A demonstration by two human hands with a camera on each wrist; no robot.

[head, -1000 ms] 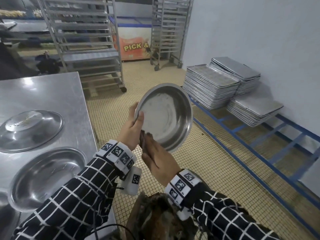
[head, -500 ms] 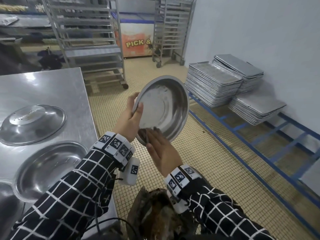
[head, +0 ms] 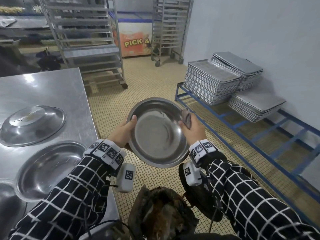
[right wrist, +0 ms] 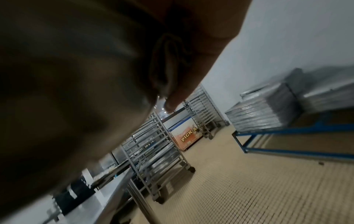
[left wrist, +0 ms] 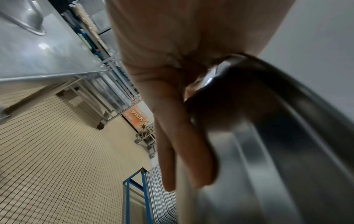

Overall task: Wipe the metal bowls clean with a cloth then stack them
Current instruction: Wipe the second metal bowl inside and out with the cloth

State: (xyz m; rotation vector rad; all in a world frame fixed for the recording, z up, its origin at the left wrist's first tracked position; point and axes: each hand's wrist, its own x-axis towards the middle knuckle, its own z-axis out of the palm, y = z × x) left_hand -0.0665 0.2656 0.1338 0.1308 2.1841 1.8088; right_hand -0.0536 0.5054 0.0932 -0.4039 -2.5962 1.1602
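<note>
Two hands hold one round, shallow stainless-steel bowl (head: pixel 158 134) in the air above the tiled floor, just off the edge of the steel surface (head: pixel 52 87), its hollow turned up toward me. My left hand (head: pixel 121 134) grips the left rim, thumb hooked over the inside and fingers (left wrist: pixel 184 151) stretched flat along the underside. My right hand (head: pixel 193 130) pinches a crumpled grey cloth (head: pixel 187 116) against the right rim, the cloth bunched between palm and metal. On the surface to my left lie an upturned steel bowl (head: pixel 32 125), dome uppermost, and beside it an open steel bowl (head: pixel 50 168), both well apart from my hands.
</note>
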